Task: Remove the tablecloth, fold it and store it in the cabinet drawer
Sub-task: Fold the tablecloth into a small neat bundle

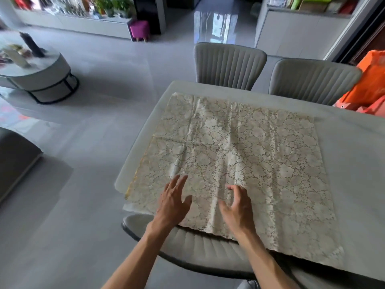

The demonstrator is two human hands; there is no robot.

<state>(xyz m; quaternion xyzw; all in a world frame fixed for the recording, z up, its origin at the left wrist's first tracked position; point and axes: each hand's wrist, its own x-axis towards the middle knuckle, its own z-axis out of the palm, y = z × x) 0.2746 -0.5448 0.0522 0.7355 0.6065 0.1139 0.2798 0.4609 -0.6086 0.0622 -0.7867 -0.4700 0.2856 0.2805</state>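
A cream lace tablecloth (239,151) with a flower pattern lies spread flat on the pale table (354,147), its near edge hanging a little over the table's front. My left hand (173,202) rests on the cloth near its front left part, fingers spread and flat. My right hand (237,207) hovers just beside it over the cloth with fingers curled and apart, holding nothing. No cabinet drawer can be made out as open.
A grey chair (200,245) stands tucked under the near edge below my arms. Two grey ribbed chairs (229,63) stand at the far side. An orange bag (368,84) sits at the table's right end. A round coffee table (39,74) stands far left.
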